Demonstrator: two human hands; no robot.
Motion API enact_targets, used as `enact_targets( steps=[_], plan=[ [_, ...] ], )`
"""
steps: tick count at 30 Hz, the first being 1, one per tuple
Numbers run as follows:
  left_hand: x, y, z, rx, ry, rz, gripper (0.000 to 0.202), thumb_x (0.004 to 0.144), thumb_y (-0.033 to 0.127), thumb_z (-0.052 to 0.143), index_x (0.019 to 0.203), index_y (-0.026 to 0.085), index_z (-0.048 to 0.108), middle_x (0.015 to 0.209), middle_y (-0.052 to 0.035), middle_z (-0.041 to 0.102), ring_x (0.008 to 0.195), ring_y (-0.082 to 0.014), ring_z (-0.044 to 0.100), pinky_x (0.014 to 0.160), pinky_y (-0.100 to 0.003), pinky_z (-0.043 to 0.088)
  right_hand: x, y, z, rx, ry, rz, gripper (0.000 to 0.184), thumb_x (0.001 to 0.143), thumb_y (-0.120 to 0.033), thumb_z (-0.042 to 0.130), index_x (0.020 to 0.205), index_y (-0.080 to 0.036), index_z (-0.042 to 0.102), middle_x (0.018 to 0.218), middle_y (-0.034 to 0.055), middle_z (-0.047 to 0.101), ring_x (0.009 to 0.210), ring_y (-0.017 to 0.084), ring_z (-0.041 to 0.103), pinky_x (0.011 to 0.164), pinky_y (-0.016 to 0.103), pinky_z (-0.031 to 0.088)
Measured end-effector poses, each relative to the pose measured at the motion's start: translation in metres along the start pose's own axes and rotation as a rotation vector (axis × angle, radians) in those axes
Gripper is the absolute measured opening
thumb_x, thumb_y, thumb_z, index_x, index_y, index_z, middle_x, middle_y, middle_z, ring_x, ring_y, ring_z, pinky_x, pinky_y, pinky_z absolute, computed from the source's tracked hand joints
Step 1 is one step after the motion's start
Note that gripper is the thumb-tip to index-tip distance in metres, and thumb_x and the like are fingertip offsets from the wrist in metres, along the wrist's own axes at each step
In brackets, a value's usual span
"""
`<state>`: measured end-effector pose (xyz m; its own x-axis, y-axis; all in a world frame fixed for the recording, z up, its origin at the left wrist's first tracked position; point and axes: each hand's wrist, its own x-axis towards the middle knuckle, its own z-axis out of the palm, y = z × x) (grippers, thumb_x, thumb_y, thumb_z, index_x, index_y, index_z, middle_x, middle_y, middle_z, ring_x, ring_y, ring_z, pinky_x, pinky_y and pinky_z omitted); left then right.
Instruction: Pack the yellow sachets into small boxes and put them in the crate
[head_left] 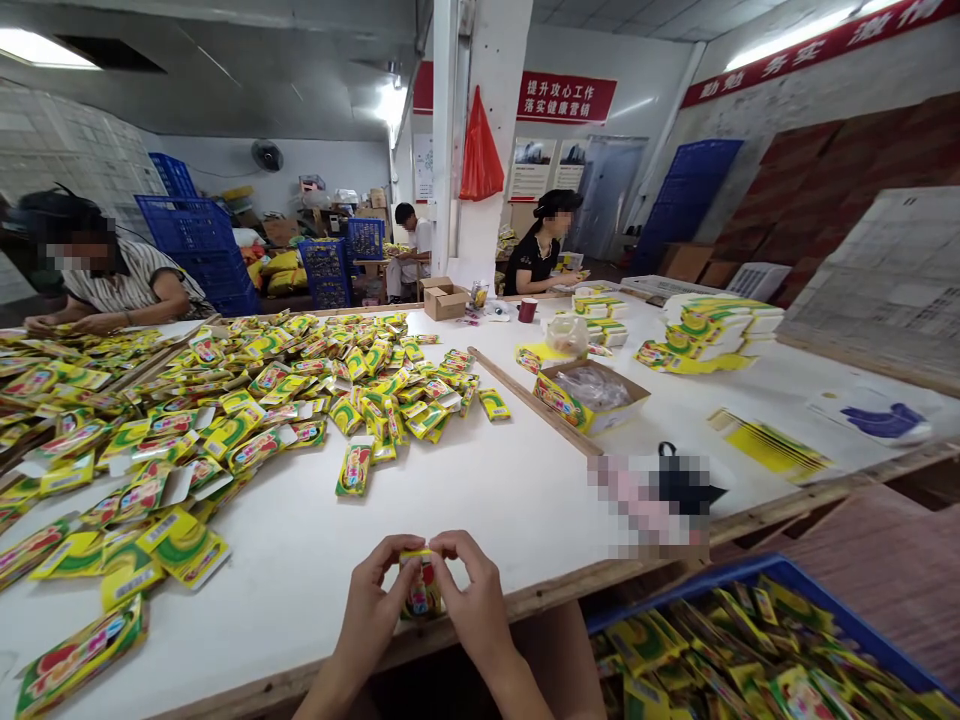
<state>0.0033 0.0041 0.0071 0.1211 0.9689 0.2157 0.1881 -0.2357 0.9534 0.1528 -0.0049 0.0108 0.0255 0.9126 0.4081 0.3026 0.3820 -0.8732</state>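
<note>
A small yellow and green printed carton [421,592] stands upright at the front edge of the white table. My left hand [382,590] grips its left side, thumb on the face and fingers at the top. From the other side my right hand [466,590] pinches the same carton, its thumb and fingertips near the upper edge. Both sets of fingertips almost meet over the carton's top, which they partly hide. Beyond them a similar carton [354,467] lies alone with a pale flap sticking up. A large heap of such cartons [247,405] spreads over the left and middle of the table.
A blue crate [806,572] full of cartons stands low at the right. A wooden strip [536,402] crosses the table beside an open display box [592,395] holding clear plastic. Flat yellow sheets [769,445] lie farther right. Several co-workers sit around the far sides.
</note>
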Motion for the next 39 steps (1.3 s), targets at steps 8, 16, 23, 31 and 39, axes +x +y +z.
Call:
enact_targets(
  steps=[8,16,23,31,39],
  plan=[
    [0.003,-0.001,0.002,0.015,0.059,-0.016,0.024,0.086,0.040,0.059,0.091,0.019,0.069,0.091,-0.0070,0.073,0.089,-0.0226,0.067,0.079,-0.032,0.055,0.005,-0.001,0.000,-0.027,0.023,0.021,0.013,0.091,-0.026,0.052,0.085,-0.020,0.062,0.081,0.0030,0.065,0.078,0.017,0.062,0.072,0.027,0.049],
    [-0.003,-0.007,-0.012,0.068,0.008,-0.095,0.031,0.079,0.048,0.064,0.093,0.021,0.069,0.095,-0.0046,0.073,0.089,-0.0221,0.068,0.079,-0.029,0.056,-0.010,-0.002,0.004,0.029,0.088,0.041,0.010,0.087,-0.024,0.058,0.089,-0.020,0.066,0.085,0.0019,0.067,0.080,0.016,0.062,0.074,0.025,0.049],
    [0.003,-0.010,-0.015,0.203,0.014,-0.137,0.038,0.073,0.056,0.064,0.091,0.023,0.069,0.093,-0.0021,0.072,0.088,-0.0231,0.067,0.081,-0.030,0.056,-0.007,-0.001,0.008,0.001,0.129,0.072,0.009,0.086,-0.021,0.059,0.087,-0.021,0.067,0.083,0.0000,0.067,0.078,0.015,0.062,0.073,0.024,0.049],
    [-0.015,-0.029,-0.017,0.201,0.020,0.037,0.027,0.079,0.046,0.063,0.095,0.025,0.068,0.105,-0.0027,0.069,0.100,-0.0234,0.064,0.097,-0.037,0.050,-0.020,0.011,0.014,0.025,0.100,-0.039,0.011,0.089,-0.028,0.062,0.093,-0.021,0.069,0.090,0.0033,0.068,0.088,0.017,0.064,0.081,0.026,0.050],
    [-0.023,-0.005,-0.007,0.143,0.024,-0.005,0.052,0.080,0.041,0.065,0.129,0.028,0.051,0.124,-0.0059,0.063,0.104,-0.0246,0.066,0.095,-0.043,0.053,-0.053,0.000,-0.052,-0.058,0.380,-0.061,0.016,0.093,-0.021,0.050,0.095,-0.022,0.066,0.094,0.0061,0.067,0.091,0.018,0.062,0.083,0.031,0.050]
  ],
)
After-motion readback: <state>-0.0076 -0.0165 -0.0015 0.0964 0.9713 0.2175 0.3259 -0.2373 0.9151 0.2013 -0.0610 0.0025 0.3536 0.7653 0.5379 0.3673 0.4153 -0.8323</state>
